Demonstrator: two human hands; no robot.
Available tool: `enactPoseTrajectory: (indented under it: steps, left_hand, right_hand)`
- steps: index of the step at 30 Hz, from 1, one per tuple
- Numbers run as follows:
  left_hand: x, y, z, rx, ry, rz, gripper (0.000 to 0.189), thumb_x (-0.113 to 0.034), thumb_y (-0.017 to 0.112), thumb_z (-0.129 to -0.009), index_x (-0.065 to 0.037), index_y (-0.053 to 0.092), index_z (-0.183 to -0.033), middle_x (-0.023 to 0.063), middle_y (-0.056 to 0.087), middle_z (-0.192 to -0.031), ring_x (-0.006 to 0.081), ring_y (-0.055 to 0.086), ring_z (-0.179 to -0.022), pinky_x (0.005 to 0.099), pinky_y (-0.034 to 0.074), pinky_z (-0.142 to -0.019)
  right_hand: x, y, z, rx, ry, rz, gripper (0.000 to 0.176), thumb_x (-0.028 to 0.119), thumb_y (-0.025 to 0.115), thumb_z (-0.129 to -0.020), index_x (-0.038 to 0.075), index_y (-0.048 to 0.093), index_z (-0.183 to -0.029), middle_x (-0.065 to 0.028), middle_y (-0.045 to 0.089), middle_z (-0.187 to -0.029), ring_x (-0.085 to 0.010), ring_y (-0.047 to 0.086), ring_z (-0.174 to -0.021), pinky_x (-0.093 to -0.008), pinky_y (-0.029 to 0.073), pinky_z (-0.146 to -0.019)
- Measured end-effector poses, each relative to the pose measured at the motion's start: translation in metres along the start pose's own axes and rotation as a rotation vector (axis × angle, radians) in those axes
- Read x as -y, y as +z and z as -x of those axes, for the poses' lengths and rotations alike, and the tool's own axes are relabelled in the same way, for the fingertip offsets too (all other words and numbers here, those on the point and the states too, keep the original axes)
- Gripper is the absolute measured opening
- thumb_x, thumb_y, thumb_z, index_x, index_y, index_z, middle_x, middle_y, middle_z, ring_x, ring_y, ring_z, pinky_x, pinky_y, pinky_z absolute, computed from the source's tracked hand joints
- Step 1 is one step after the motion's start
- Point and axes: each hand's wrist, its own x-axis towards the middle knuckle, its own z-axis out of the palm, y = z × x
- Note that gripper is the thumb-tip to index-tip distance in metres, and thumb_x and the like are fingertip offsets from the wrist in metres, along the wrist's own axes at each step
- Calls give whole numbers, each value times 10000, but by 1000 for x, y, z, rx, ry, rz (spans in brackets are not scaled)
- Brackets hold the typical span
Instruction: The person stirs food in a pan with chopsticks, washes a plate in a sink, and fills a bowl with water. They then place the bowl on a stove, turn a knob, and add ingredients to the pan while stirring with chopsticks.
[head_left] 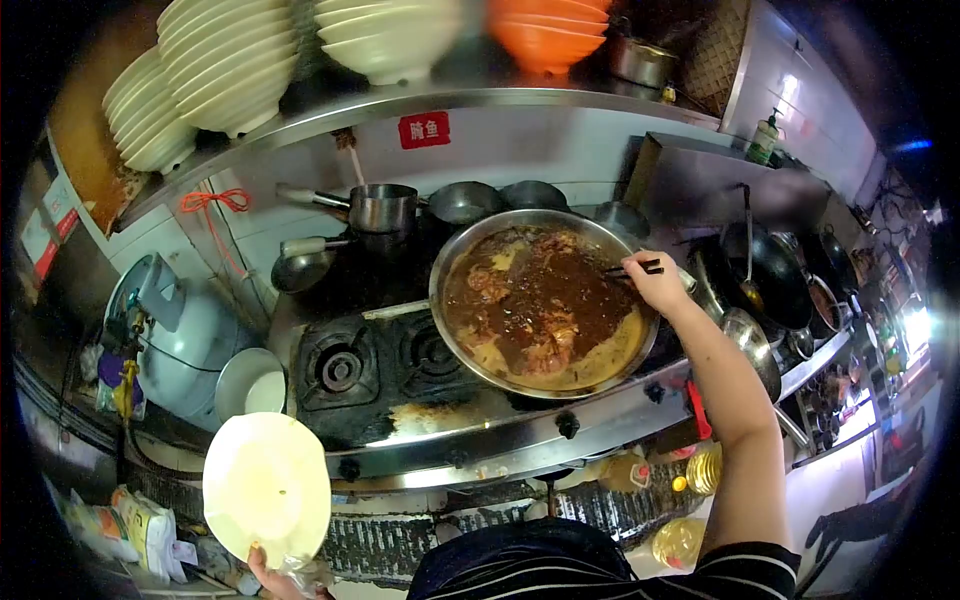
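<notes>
A wide steel basin [437, 300] sits on the stove, full of dark brown broth with pieces of meat [545, 345] showing at the surface. Over its right rim, my right hand [658, 283] is closed around dark chopsticks [648, 267], whose tips reach into the broth. At the lower left, my left hand [270, 575] grips the near edge of a pale yellow plate [267, 485], held out in front of the stove. Something like clear plastic lies by that hand; what it is I cannot make out.
Gas burners [340, 370] lie left of the basin. A gas cylinder [185, 340] and white pot [252, 385] stand at the left. Saucepans [383, 208] line the back, woks [765, 275] the right. Stacked bowls [390, 45] fill the shelf above.
</notes>
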Motion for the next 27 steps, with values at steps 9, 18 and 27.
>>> enactPoseTrajectory:
  steps: [9, 18, 27]
  left_hand:
    - [8, -42, -21, -47, 84, -253, 502, -337, 452, -866, -37, 408, -1267, 173, 541, -1139, 299, 630, -865, 377, 556, -635]
    - [4, -33, -16, 112, -4, -55, 611, -355, 466, -855, 10, 339, -1328, 179, 531, -1154, 290, 609, -943, 378, 552, -711]
    - [-3, -22, -17, 178, -159, 21, 578, -338, 464, -861, 12, 359, -1308, 216, 517, -1161, 307, 621, -918, 398, 572, -696]
  right_hand:
    - [5, 20, -17, 66, 332, -376, 257, 227, 588, -872, -19, 661, -863, -103, 662, -763, -151, 632, -691, -328, 509, -644]
    - [78, -12, 20, -25, -112, -106, 243, 222, 582, -857, 19, 680, -949, -105, 685, -811, -166, 635, -742, -297, 492, -701]
    - [146, -34, 113, 293, 151, -552, 206, 161, 553, -888, -10, 667, -903, -91, 671, -817, -130, 633, -730, -254, 521, -647]
